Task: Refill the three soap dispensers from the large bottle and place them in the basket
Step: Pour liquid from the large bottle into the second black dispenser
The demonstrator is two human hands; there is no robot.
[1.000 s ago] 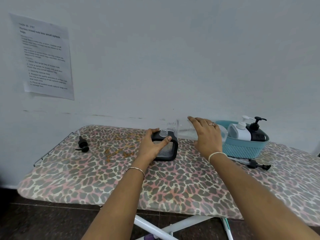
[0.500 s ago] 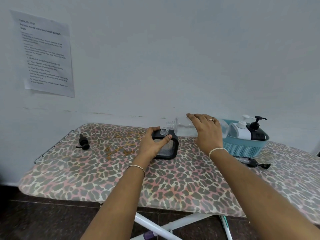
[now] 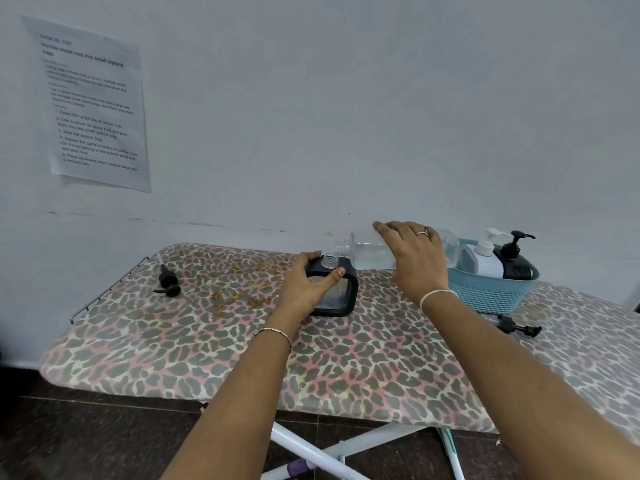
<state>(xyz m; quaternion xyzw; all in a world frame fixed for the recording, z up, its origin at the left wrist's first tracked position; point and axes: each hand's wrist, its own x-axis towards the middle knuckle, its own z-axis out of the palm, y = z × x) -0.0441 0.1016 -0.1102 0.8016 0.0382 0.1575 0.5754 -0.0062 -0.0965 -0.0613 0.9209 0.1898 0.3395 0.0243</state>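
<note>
The square black dispenser point(image 3: 341, 296) stands near the middle of the leopard-print ironing board point(image 3: 207, 358), its clear threaded neck uncapped and open at the top. The left hand point(image 3: 304, 285) grips it from the left side, thumb across the front and fingers curled round the top corner. Just above and behind that neck, the large bottle point(image 3: 367, 252) lies almost level in the air with its open mouth pointing left. Clear liquid is pooled along its lower side. The right hand point(image 3: 415, 261) holds it from above, fingers wrapped over its body.

To the right, a teal basket point(image 3: 485, 296) sits on the board, touching or just behind the right wrist. In it stand a white dispenser point(image 3: 485, 259) and a black pump dispenser point(image 3: 516, 261), side by side, both with pumps fitted. A loose black pump point(image 3: 516, 328) lies on the board just in front of the basket, and another loose pump point(image 3: 168, 280) lies well apart at the left end. A printed sheet point(image 3: 93, 105) hangs on the wall at upper left.
</note>
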